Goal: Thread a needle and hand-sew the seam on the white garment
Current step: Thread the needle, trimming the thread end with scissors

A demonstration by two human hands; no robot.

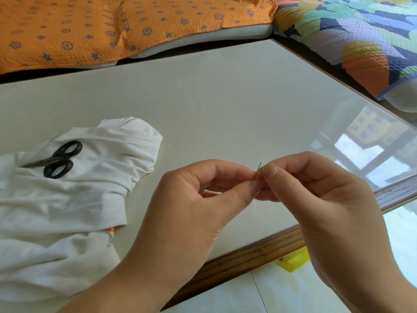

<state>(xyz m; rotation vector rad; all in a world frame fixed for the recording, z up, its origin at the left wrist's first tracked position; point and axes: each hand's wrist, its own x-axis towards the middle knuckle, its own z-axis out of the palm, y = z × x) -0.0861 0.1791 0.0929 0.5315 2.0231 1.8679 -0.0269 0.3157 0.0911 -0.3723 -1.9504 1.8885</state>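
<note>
A thin dark needle (259, 168) stands almost upright between my two hands, above the table's near edge. My left hand (198, 199) pinches it between thumb and forefinger. My right hand (320, 195) presses its thumb and forefinger tip against the needle from the right; a faint white thread (254, 205) trails below the fingers, and I cannot tell which hand holds it. The white garment (67, 211) lies crumpled at the left of the table, apart from both hands.
Black-handled scissors (56, 159) rest on the garment. The glossy grey table (225, 105) has a wooden front edge (248, 254). An orange patterned cushion (90, 26) lies behind, a multicoloured quilt (349, 37) to the right. A yellow object (293, 259) sits on the floor.
</note>
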